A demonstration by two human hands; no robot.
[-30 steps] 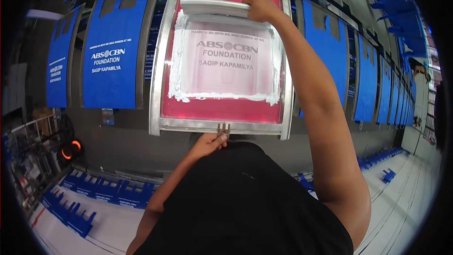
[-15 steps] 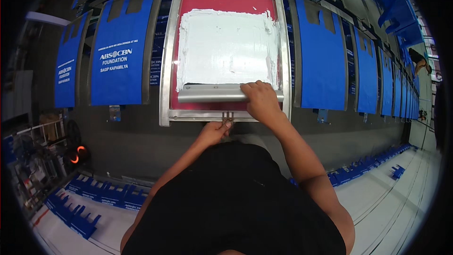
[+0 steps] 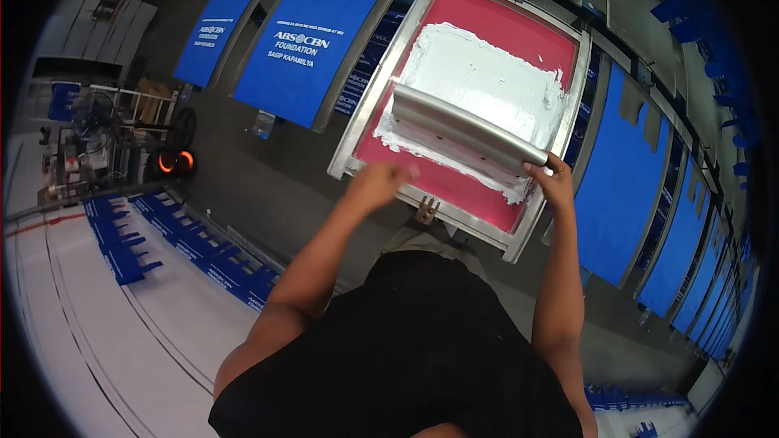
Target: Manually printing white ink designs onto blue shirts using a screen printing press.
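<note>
In front of me lies a metal-framed printing screen (image 3: 386,81) with red-pink mesh (image 3: 487,201). A thick patch of white ink (image 3: 487,71) covers its middle. A long metal squeegee (image 3: 466,130) spans the ink, leaning, with ink showing on both sides of it. My right hand (image 3: 555,183) grips its right end, thumb on the near side. My left hand (image 3: 377,186) is beside the frame's near left edge, left of a small metal clamp (image 3: 426,209); its fingers are smeared by motion, and I see nothing in it.
Blue bags lie flat on boards either side: a printed blue bag (image 3: 304,40) at left and a plain blue bag (image 3: 621,186) at right, with several more beyond. Behind me at left, more blue bags (image 3: 195,243) lie in rows on the floor. A glowing orange heater (image 3: 177,162) stands at far left.
My view has turned, so the screen appears slanted. The squeegee has moved from the near edge onto the ink and tipped. My right hand shifted to its end; my left hand left the clamp.
</note>
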